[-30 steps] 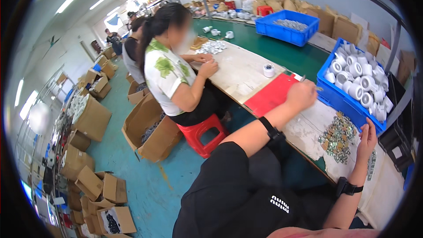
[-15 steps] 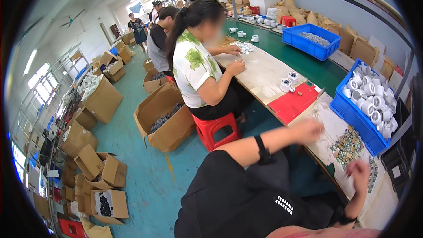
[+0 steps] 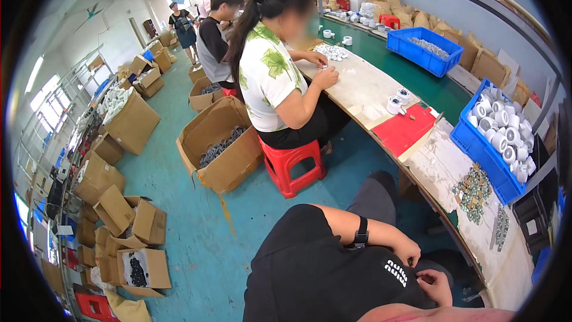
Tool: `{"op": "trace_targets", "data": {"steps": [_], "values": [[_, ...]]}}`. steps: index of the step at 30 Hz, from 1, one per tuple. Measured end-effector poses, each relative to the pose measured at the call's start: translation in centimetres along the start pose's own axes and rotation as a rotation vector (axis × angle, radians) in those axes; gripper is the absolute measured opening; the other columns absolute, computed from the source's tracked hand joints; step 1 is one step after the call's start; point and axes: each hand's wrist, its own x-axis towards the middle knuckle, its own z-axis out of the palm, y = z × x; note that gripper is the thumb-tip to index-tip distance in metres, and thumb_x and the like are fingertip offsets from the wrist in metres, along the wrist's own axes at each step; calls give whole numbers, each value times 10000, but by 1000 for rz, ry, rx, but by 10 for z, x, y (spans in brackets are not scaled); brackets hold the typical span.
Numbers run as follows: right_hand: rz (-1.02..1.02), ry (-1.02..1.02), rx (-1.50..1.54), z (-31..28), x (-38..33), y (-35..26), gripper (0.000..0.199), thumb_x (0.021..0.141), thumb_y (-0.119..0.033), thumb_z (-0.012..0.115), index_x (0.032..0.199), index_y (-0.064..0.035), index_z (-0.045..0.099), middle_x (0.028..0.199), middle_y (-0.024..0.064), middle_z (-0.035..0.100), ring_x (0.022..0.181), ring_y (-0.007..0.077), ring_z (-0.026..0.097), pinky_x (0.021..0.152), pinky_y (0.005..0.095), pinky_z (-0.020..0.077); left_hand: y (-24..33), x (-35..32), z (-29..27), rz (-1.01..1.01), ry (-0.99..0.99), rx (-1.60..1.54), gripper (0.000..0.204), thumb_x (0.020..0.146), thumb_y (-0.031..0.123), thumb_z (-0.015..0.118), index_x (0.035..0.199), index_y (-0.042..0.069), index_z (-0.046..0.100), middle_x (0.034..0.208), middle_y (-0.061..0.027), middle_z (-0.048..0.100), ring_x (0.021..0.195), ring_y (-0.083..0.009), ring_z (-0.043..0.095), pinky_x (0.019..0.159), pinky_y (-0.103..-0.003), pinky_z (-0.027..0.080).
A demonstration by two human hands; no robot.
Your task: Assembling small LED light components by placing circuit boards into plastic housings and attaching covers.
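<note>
My left hand (image 3: 408, 251), below a black wristband (image 3: 361, 234), is low over my lap beside my black shirt (image 3: 333, 268). Its fingers curl inward. Close to it, my right hand (image 3: 436, 287) also has bent fingers, near the shirt's front. What either hand holds, if anything, is hidden. On the worktable (image 3: 435, 170) beyond my hands lies a pile of small green and tan circuit boards (image 3: 472, 194). Nearer the right side are strips of similar boards (image 3: 501, 228).
A blue crate (image 3: 488, 164) of white round housings (image 3: 503, 125) stands at the table's right. Two white housings (image 3: 395, 105) sit beside a red sheet (image 3: 405, 131). At left, a co-worker on a red stool (image 3: 292, 167) handles small parts. Open cartons (image 3: 220, 167) line the floor.
Both my hands have left the tabletop and come down close together over my lap. The view has shifted slightly. The co-worker's hands remain at the table.
</note>
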Motion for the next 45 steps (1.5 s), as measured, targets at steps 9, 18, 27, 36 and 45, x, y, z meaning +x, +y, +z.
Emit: {"op": "trace_targets", "data": {"steps": [9,18,27,36,45], "values": [[-374,115,752,-2,8,-29,143,986,-96,591,916,25,623,996,78,647,918,153,595,840,274,475,17,-7,-26,-106,267,-629,227,1008,242,593,928,59,702,803,35,604,776,-113,555,741,-305,465],[32,-253,-13,-5,52,23,189,836,-19,738,1020,15,710,896,18,714,810,71,615,728,258,502,-39,-19,3,-391,143,-398,270,790,245,829,934,22,780,819,-65,750,742,-161,682,667,-345,541],[-11,-46,-102,20,11,-43,173,844,-117,767,948,20,748,790,46,700,764,101,612,736,286,498,-28,16,8,-203,-165,-24,296,785,260,793,956,21,764,850,-122,755,808,-245,720,702,-394,537],[132,-41,-157,18,2,-58,172,852,-86,754,938,62,742,807,40,717,781,60,607,664,273,492,6,0,8,-160,-156,14,297,787,265,783,954,20,760,859,-138,752,826,-277,722,711,-404,538],[84,-115,-67,21,11,41,184,863,-96,755,960,60,742,813,38,717,775,61,611,665,275,497,44,-16,-15,-111,-171,121,300,789,270,773,952,19,756,868,-154,750,845,-310,724,720,-414,540]]}}
